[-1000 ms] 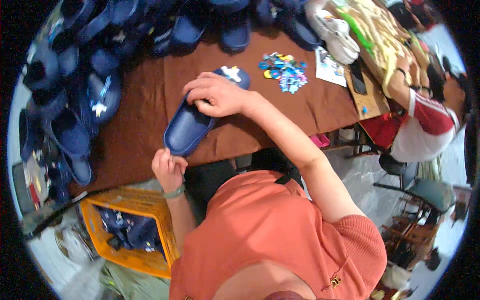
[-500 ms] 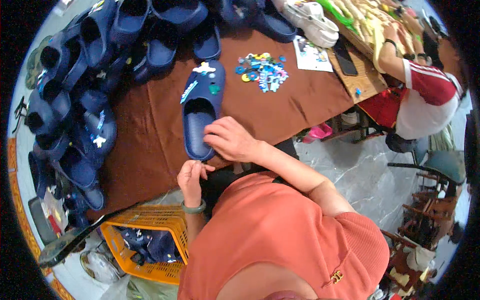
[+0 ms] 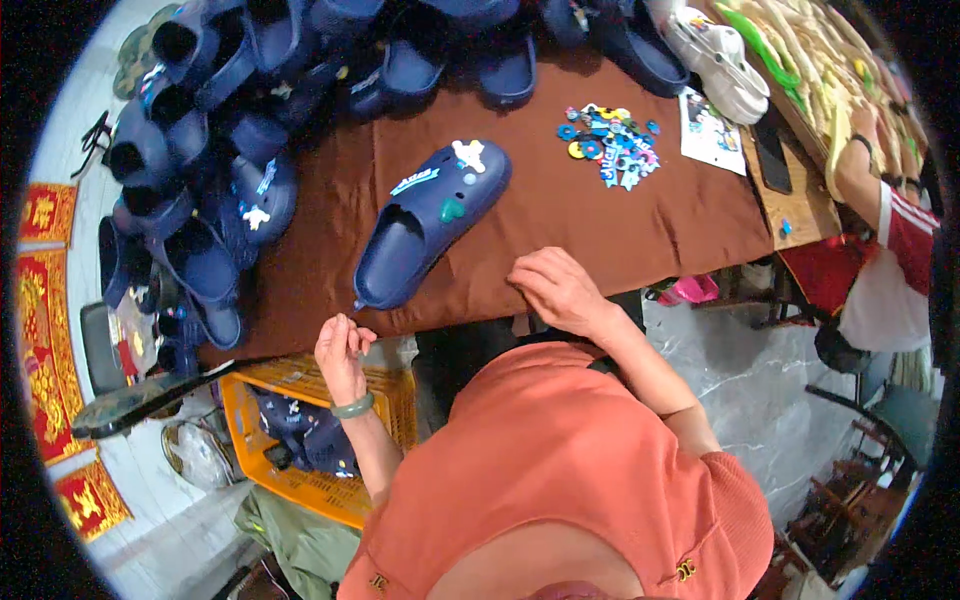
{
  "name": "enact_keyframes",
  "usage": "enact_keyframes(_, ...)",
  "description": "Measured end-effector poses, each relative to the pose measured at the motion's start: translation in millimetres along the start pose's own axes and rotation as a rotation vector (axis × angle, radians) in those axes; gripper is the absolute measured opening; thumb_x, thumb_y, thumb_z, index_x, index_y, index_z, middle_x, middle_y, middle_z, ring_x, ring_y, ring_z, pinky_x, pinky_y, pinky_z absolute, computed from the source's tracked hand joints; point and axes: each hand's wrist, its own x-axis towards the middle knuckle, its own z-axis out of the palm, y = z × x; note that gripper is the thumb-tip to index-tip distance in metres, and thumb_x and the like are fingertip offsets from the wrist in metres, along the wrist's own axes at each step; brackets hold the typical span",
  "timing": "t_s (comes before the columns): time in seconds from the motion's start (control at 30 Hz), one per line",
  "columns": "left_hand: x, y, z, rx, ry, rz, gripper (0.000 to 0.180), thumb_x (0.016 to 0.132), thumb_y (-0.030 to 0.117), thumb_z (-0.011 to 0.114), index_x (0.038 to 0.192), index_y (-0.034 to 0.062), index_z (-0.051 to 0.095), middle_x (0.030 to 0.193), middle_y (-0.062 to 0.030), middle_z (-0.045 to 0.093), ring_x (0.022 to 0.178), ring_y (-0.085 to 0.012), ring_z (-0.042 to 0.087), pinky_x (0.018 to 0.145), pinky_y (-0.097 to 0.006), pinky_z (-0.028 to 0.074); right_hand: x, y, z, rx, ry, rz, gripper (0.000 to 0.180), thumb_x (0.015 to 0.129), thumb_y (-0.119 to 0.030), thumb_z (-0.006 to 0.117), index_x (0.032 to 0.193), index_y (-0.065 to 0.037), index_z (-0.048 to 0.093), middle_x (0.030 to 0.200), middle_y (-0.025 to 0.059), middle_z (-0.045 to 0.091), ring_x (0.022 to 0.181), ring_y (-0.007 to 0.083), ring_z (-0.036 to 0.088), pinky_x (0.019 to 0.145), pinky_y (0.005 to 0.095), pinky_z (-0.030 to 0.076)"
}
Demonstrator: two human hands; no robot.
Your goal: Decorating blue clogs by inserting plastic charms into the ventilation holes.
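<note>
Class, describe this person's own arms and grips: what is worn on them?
The left grip and right grip are gloveless. A grey-green bangle circles the left wrist; the right wrist shows none. Both forearms are bare; the right sleeve is short, coral and ribbed.

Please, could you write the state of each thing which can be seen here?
Decorated navy clog: sole down on brown cloth.
Left hand: fingers bunched near its heel; contact unclear.
Right hand: loosely curled, apart from the clog.
Loose charms: scattered in a pile.
Other navy clogs: heaped together.
White clog: unheld.
Phone: flat, screen dark.
Orange crate: open-topped, navy items inside.
</note>
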Motion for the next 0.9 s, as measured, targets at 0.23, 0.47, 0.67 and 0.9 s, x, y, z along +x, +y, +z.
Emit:
enact_keyframes(0.23,-18.1,-5.5,-8.5,0.044,0.201,-0.038,0.018,0.093,0.02,0.06,0.087,0.0024,0.059,0.062,-0.0006,0.051,0.063,-0.0146,0.06,0.053,-0.023,0.039,8.3,-2.0,3.9,-0.091,-0.077,0.001,0.028,0.071,-0.003,0.066,0.098,-0.004,0.061,0.102,0.0106,0.06,0.096,0.0308,0.056,0.084,0.0411,0.045)
enact_keyframes(0.47,-15.1,-7.7,-31.5,0.958,0.365,0.606,0.032,0.095,0.029,0.054,0.089,0.0014,0.068,0.088,-0.0064,0.066,0.087,-0.0147,0.059,0.083,-0.027,0.043,7.0,-5.2,2.6,-0.126,-0.064,0.014,0.028,0.072,0.0,0.065,0.098,-0.006,0.06,0.101,0.0087,0.059,0.096,0.0294,0.055,0.084,0.0416,0.044)
enact_keyframes(0.67,-17.0,27.9,-12.3,0.257,0.151,0.293,0.051,0.101,0.032,0.042,0.064,-0.0001,0.056,0.094,-0.0183,0.066,0.093,-0.0239,0.063,0.084,-0.035,0.047,13.9,-1.5,-11.8,-0.084,-0.039,0.062,0.018,0.076,-0.005,0.066,0.094,-0.005,0.061,0.095,0.0098,0.06,0.092,0.029,0.056,0.082,0.0409,0.044)
enact_keyframes(0.9,63.8,38.0,91.8,-0.693,-0.534,-0.503,0.064,0.098,0.044,0.04,0.13,-0.0112,0.041,0.127,-0.024,0.053,0.116,-0.0311,0.053,0.103,-0.041,0.04,72.5,94.4,-66.5,-0.396,0.28,0.171,0.009,0.077,-0.006,0.065,0.084,-0.003,0.062,0.068,0.0138,0.06,0.068,0.035,0.059,0.063,0.0445,0.044)
